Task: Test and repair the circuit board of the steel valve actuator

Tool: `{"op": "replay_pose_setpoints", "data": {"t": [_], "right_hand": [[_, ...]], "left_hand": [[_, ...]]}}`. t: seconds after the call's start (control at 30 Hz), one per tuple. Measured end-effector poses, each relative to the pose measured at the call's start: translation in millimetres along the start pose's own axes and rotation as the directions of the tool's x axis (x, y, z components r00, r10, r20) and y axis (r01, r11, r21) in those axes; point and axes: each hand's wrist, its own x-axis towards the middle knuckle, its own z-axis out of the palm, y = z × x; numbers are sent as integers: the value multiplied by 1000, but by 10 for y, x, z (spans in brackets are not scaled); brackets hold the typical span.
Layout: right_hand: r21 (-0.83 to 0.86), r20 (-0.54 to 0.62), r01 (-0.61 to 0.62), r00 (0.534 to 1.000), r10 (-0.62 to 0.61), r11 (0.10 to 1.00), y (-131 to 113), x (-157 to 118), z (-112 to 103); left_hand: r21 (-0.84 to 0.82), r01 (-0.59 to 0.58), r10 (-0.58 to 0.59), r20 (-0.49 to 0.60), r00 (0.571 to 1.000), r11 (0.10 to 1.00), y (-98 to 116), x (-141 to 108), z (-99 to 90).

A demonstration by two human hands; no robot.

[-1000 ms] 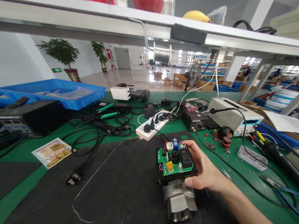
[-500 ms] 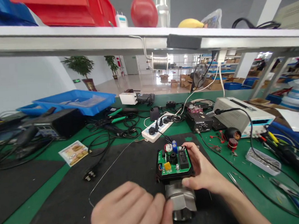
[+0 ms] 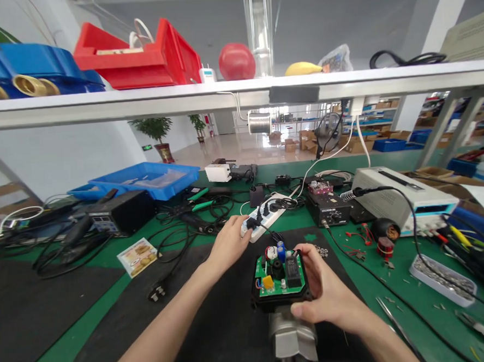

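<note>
My right hand (image 3: 326,293) grips the open module (image 3: 279,277), fingers wrapped round its right edge. My left hand (image 3: 229,242) is beyond it, fingers on the plug (image 3: 251,222) in the power strip (image 3: 264,216).

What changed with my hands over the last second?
The left hand came into view and reached forward to the black plug in the white power strip. The right hand kept its grip on the green circuit board unit, which stayed put.

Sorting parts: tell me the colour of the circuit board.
Green; the circuit board shows best in the head view.
</note>
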Motion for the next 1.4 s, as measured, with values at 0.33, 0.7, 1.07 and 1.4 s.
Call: {"op": "replay_pose_setpoints", "data": {"t": [0.33, 0.7, 1.07, 1.4], "right_hand": [[29, 3, -5, 1000, 5, 1000, 24, 16, -28], [-46, -24, -41, 999, 40, 998, 71, 18, -38], [-102, -20, -39, 999, 37, 994, 50, 26, -26], [-96, -17, -37, 999, 35, 995, 28, 32, -38]], "left_hand": [[152, 97, -114, 105, 988, 984, -32, 212, 384], [366, 39, -86, 113, 990, 930, -59, 158, 450], [383, -5, -47, 127, 991, 924, -71, 189, 377], [399, 14, -77, 144, 987, 917, -26, 179, 447]]}}
